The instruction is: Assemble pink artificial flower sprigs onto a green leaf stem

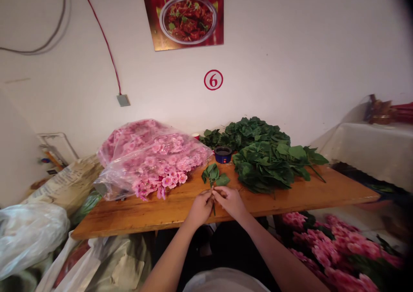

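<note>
Near the table's front edge, my left hand (202,206) is closed round the stem of an artificial leaf sprig (213,174). My right hand (229,198) pinches at the same stem from the other side, its fingertips meeting those of the left. The green leaves point away from me, and a short piece of stem shows below the fingers. Just beyond the sprig stands a small round blue pot (223,154) with a dark top and a red light. Pink artificial flowers (171,179) spill from a clear plastic bag (119,178) on the left. To the right lies a heap of green artificial leaves (264,167).
The wooden table (342,189) stands against a white wall. Pink flower bunches (325,244) lie low at the right. Plastic bags (30,236) and sacks crowd the floor at left. A cloth-covered table (380,150) stands at far right.
</note>
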